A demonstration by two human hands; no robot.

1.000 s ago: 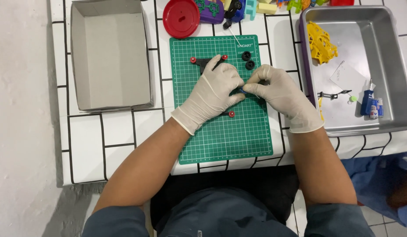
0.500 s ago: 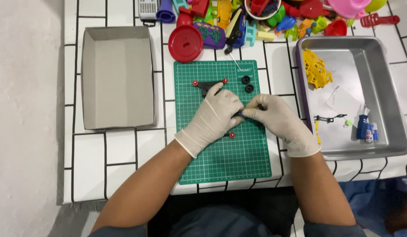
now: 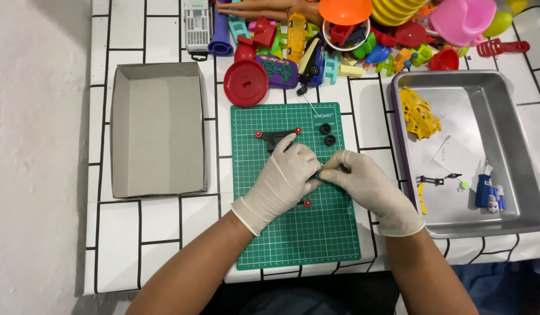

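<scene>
The white tiled table (image 3: pixel 159 233) carries everything, and beside my work lie two big containers — an empty grey cardboard box (image 3: pixel 156 131) on my left and a metal tray (image 3: pixel 514 146) on my right. The tray holds a yellow toy frame (image 3: pixel 418 114), a slip of paper (image 3: pixel 456 157), a small black part with a yellow strip (image 3: pixel 424 189) and a blue bottle (image 3: pixel 484 192). Along the far edge runs a heap of bright plastic toys (image 3: pixel 351 35), its top cut off by the frame, with a red round lid (image 3: pixel 246 83) nearest the mat.

My hands meet on the green cutting mat (image 3: pixel 293 233). My left hand (image 3: pixel 281 181) and right hand (image 3: pixel 366 184), both gloved in white, are closed together on a small dark toy part (image 3: pixel 317 173) at the mat's middle — only a sliver shows between the fingertips, so its shape is hard to make out.

Just beyond my left fingers lies a black axle piece with red wheel hubs (image 3: pixel 275 137), partly covered by them. Two small black wheels (image 3: pixel 327 134) sit near it, apart from my hands, and one red hub (image 3: pixel 307 203) peeks out under my left palm.
</scene>
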